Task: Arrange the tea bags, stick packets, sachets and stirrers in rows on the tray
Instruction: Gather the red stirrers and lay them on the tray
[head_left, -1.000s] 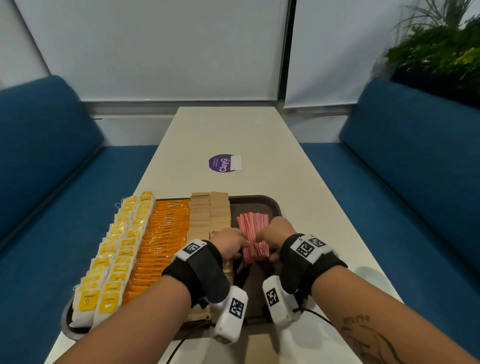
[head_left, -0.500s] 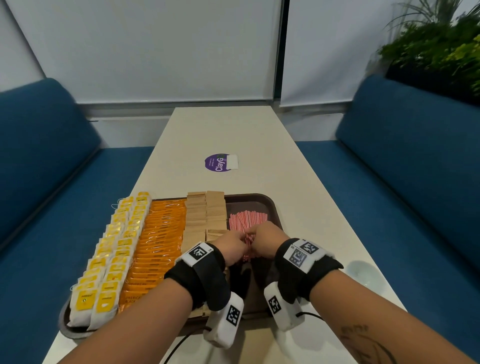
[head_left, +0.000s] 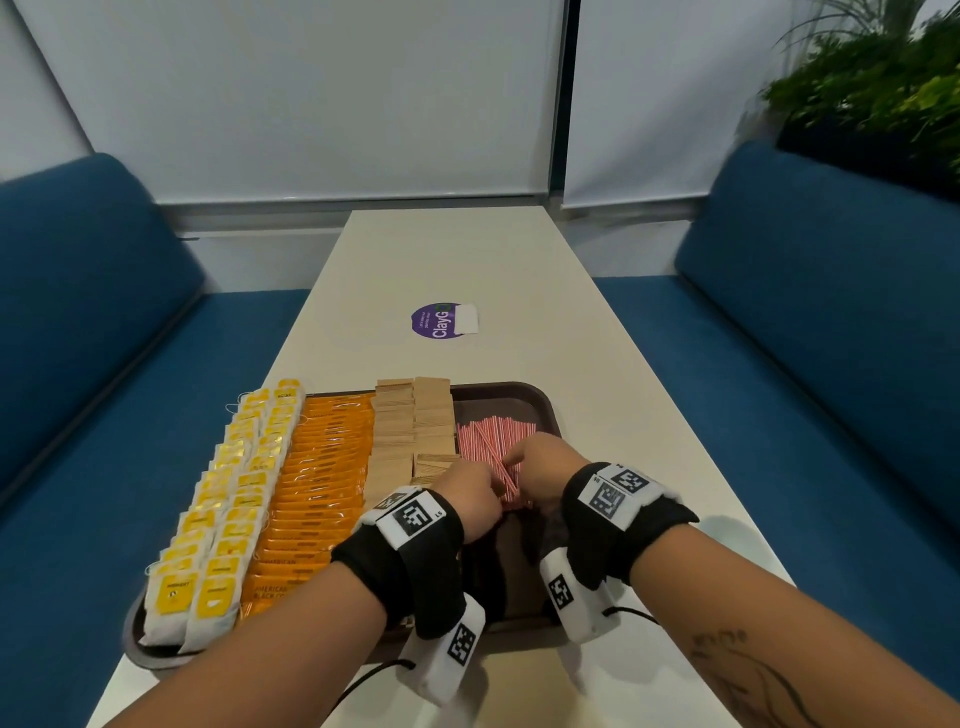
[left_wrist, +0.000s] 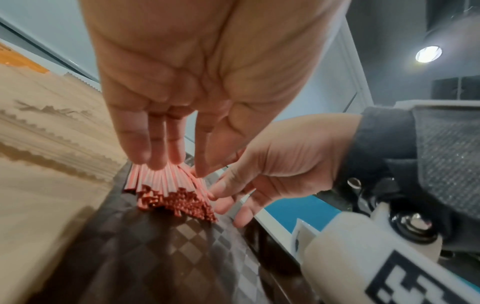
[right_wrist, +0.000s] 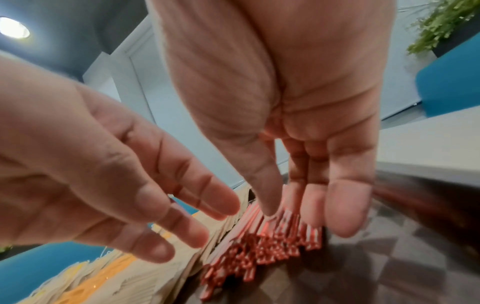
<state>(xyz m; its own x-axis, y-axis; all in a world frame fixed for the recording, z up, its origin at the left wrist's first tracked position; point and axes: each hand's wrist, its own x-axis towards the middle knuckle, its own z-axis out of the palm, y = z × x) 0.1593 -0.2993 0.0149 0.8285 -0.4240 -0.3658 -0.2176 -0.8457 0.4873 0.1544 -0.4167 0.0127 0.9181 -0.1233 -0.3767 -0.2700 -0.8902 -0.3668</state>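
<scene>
Both hands work the pile of red-and-white stirrers (head_left: 493, 457), which lies on the dark tray (head_left: 545, 410) at its right end, just right of the tan sachets (head_left: 415, 431). The left hand (head_left: 467, 493) has its fingers (left_wrist: 155, 148) nearly straight, their tips pressing down on top of the bundle, with nothing clenched inside. The right hand (head_left: 540, 462) is likewise loose and extended, its fingertips (right_wrist: 340, 209) brushing the right flank of the stirrers and gripping none of them. To do this step well, I judge the two hands should squeeze the bundle gently from both flanks and tap the near ends flush, since those ends look ragged in the wrist views and one or two stirrers cross the pile at an angle. Light pressure matters; these thin straws would likely roll or fan out under a hard push. Left of the sachets the orange stick packets (head_left: 322, 478) and, at the tray's left end, the yellow tea bags (head_left: 228, 504) already sit in neat rows, so a careless left elbow could disturb them. Beyond the tray's far edge a purple sticker (head_left: 436, 321) lies on the white table (head_left: 519, 260), well clear of the work.
</scene>
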